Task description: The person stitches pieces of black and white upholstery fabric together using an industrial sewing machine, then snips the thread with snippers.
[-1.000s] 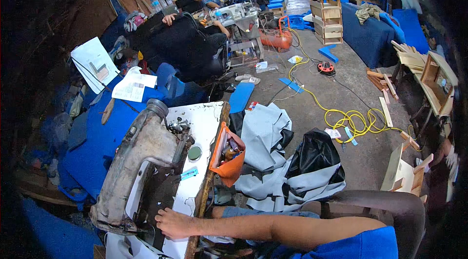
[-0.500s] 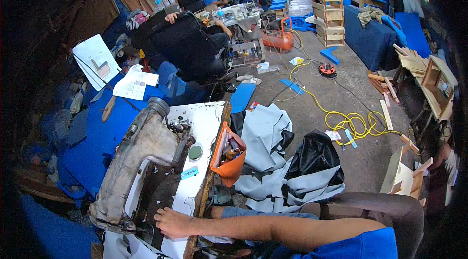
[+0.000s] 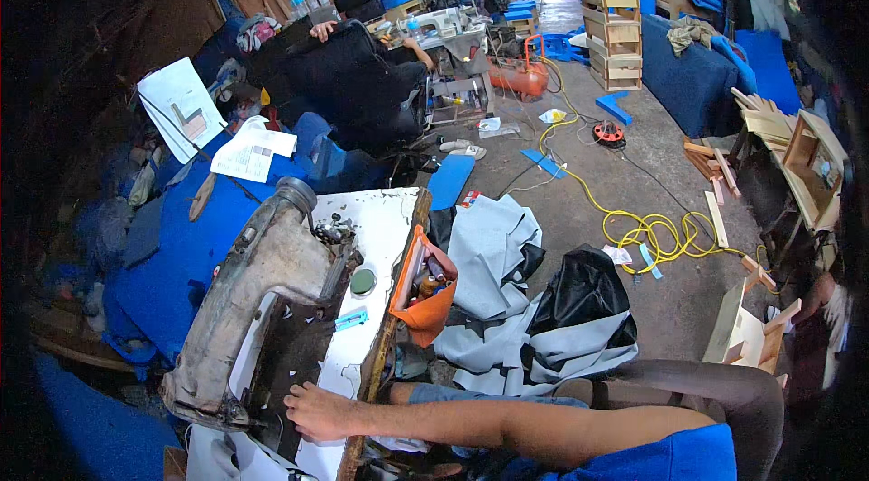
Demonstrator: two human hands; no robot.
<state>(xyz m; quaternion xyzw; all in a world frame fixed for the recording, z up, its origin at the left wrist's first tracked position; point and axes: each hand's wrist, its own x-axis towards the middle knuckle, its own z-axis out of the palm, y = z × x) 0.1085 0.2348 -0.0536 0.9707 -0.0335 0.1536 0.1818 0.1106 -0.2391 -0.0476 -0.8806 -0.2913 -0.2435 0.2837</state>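
My right hand rests palm down at the near edge of the white sewing table, its fingers lying loosely over the dark machine bed. Nothing shows in its grip. Beside it stands an old, worn sewing machine. A round green-lidded tin and a small light-blue cutter lie on the white top, beyond the hand. From the table's side hangs an orange pouch with thread spools or similar small things inside. White material lies below the machine. My left hand is out of the picture.
Grey and black upholstery pieces lie on the floor right of the table. Yellow cable coils farther off, near wooden frames. Blue fabric with papers is at left. Another person's hand rests on a black chair.
My right hand stays in almost the same place on the table. The view has shifted very slightly. In the background, the other person's head has moved.
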